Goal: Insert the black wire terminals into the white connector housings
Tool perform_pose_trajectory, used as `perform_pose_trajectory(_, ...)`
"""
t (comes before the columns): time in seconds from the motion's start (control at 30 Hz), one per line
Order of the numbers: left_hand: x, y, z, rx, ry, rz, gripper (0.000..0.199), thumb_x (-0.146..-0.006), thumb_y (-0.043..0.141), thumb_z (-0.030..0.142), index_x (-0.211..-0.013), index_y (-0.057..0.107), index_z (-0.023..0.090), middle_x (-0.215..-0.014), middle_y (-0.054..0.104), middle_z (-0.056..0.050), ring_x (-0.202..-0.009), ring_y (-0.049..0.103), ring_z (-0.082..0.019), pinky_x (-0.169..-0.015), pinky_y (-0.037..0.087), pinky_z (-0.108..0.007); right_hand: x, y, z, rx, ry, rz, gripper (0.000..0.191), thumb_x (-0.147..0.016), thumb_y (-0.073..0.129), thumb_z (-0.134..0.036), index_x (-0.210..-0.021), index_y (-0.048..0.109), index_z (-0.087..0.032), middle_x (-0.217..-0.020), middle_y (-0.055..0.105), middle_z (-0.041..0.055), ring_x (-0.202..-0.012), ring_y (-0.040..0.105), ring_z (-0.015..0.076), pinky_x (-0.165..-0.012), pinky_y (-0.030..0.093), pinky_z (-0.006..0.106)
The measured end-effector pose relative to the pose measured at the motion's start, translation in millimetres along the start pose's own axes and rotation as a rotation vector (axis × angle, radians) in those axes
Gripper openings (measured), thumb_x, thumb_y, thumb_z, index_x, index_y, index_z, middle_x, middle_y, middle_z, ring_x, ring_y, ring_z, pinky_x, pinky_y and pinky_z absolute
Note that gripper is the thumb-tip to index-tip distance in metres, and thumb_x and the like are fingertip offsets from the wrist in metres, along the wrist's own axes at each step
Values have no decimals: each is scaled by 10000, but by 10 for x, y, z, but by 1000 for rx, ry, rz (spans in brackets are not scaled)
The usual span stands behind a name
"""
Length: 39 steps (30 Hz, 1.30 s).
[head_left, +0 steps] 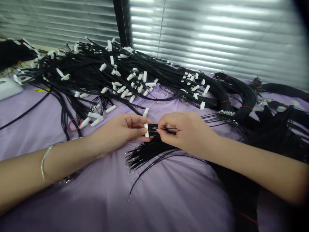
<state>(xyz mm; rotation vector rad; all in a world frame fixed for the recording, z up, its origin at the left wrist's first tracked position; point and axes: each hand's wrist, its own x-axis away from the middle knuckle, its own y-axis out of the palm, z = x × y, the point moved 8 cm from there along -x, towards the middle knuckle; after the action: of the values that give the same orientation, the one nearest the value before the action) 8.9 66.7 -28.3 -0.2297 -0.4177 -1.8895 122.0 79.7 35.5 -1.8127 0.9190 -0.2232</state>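
Observation:
My left hand [120, 130] holds a small white plastic connector housing [146, 130] between thumb and fingertips. Several black wires run from it into my right hand [183, 133], whose thumb and fingers pinch them close to the housing. A fan of loose black wires [149, 154] with bare metal tips spreads on the lilac cloth [169, 199] just below my hands. Beyond my left hand lies a large heap of black wire harnesses [108, 72] ending in white connectors. My fingers hide part of the held wires.
Coiled wire bundles [241, 93] tied with red bands lie at the right, with a dark wire mass [256, 151] below them. A red rubber band [73, 124] and a white device [8, 88] lie at the left. Window blinds [217, 32] stand behind.

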Motion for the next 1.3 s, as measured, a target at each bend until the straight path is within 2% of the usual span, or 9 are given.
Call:
perform_pose_trajectory(0.27, -17, -45, -2, -1, 9, 20, 203, -800, 640, 90, -946, 739, 189, -838, 757, -11, -767, 717, -136, -773, 565, -206, -28, 128, 60, -35, 24, -54, 75, -789, 573, -153, -754, 640, -158, -645, 613, -30, -570, 493, 80, -572, 349, 220)
perform_pose_trajectory(0.47, -3, -41, -7, 84, 6, 56, 167, -797, 644, 75, -933, 717, 138, -871, 746, -36, -811, 709, -143, -784, 562, -200, 76, -71, -320, 288, -256, 130, 224, -890, 469, -169, -764, 649, -127, -843, 598, 90, -786, 508, 179, -719, 415, 322)
perform_pose_trajectory(0.5, -2, -48, -10, 113, 8, 67, 166, -797, 639, 67, -930, 713, 133, -875, 744, -40, -807, 708, -145, -775, 566, -205, 112, -47, -381, 323, -295, 118, 236, -895, 458, -159, -754, 645, -132, -854, 594, 93, -789, 502, 187, -726, 419, 337)
perform_pose_trajectory(0.6, -2, -75, -18, 180, 13, 91, 175, -790, 627, 34, -920, 707, 120, -863, 744, -47, -756, 706, -136, -740, 576, -210, 196, 187, -453, 282, -359, -92, 200, -889, 471, -132, -755, 618, -141, -825, 581, 71, -756, 497, 182, -725, 441, 351)
perform_pose_trajectory(0.7, -3, -93, -24, 189, 7, 105, 180, -783, 636, 29, -932, 700, 108, -838, 744, -54, -726, 704, -129, -721, 573, -203, 203, 287, -411, 138, -280, -190, 158, -891, 463, -109, -793, 583, -135, -831, 563, 60, -765, 508, 166, -718, 451, 322)
perform_pose_trajectory(0.9, -14, -58, -6, 145, 4, 67, 165, -772, 647, 38, -918, 697, 98, -793, 737, -54, -753, 706, -141, -746, 556, -202, 120, 126, -222, -58, 18, -120, 66, -877, 496, -134, -836, 548, -129, -708, 576, -4, -588, 470, 91, -570, 376, 238)
perform_pose_trajectory(1.07, -15, -27, 4, 123, 13, 30, 161, -777, 638, 45, -905, 705, 117, -784, 735, -36, -750, 697, -128, -748, 549, -197, 80, 95, -201, -201, 2, -134, 173, -863, 499, -125, -1006, 593, -141, -777, 632, -25, -667, 531, 64, -611, 386, 193)
perform_pose_trajectory(1.2, -17, -31, 1, 123, 22, 25, 168, -793, 630, 53, -904, 718, 143, -750, 732, -17, -742, 698, -111, -725, 542, -164, 58, 24, -202, -153, -22, -106, 103, -832, 538, -129, -758, 607, -146, -701, 599, -31, -640, 505, 58, -612, 383, 189)
perform_pose_trajectory(1.3, -19, -17, 15, 116, 35, 7, 180, -788, 641, 47, -909, 725, 149, -765, 739, -16, -739, 695, -102, -715, 539, -149, 62, -77, -246, -155, -63, -64, 93, -825, 557, -134, -747, 608, -145, -769, 604, -5, -710, 530, 70, -674, 411, 196)
